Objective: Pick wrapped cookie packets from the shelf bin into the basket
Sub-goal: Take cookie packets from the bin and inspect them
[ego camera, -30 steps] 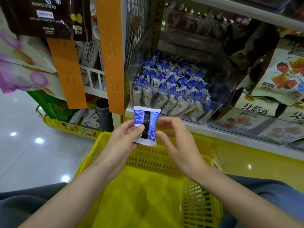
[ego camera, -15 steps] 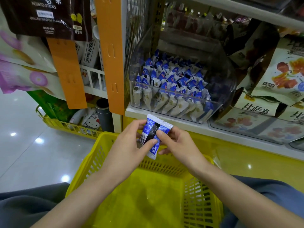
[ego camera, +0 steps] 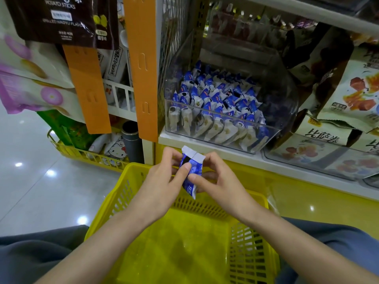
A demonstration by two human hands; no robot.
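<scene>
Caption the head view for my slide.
Left hand and right hand pinch one blue cookie packet over the yellow basket, below the clear shelf bin.

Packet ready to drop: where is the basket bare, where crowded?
The basket floor, bordered by its mesh walls, is bare. Crowded: the clear bin, packed with packets, and the far rim, where the left hand and right hand hold the packet.

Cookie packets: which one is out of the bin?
The packet pinched by left hand and right hand above the yellow basket; other packets lie in the clear bin.
</scene>
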